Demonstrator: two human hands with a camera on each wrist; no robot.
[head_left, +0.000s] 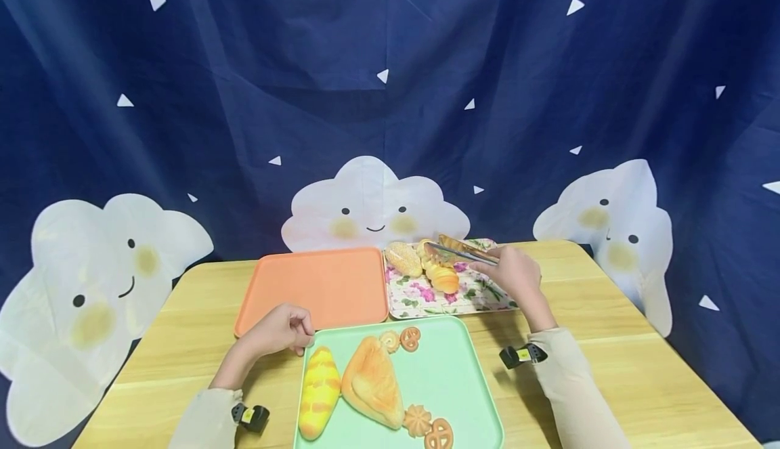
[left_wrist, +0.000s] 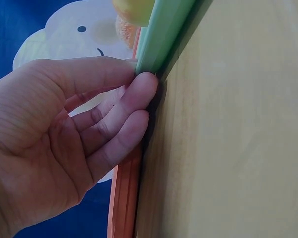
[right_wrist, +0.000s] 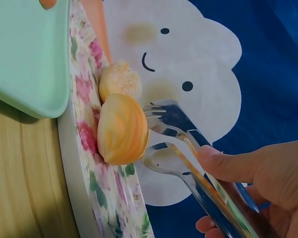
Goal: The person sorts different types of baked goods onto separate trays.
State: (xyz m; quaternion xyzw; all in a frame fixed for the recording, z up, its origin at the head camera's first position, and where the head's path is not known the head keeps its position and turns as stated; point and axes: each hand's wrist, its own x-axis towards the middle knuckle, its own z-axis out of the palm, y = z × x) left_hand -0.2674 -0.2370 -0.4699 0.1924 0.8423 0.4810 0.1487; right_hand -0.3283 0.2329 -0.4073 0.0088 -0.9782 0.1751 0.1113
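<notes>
My right hand grips metal tongs, one end fork-like and the other a rounded loop. Their tips reach over the floral tray, right beside a striped roll. Another roll lies behind it, partly covered by the tongs in the head view. To the left sits a speckled bun. Thumb above and index finger below, my left hand pinches the rim of the green tray at its far left corner.
The green tray carries a long striped loaf, a triangular bread and several cookies, among them a pretzel. An orange tray lies behind, left of the floral one. A blue cloud-printed curtain hangs behind the wooden table.
</notes>
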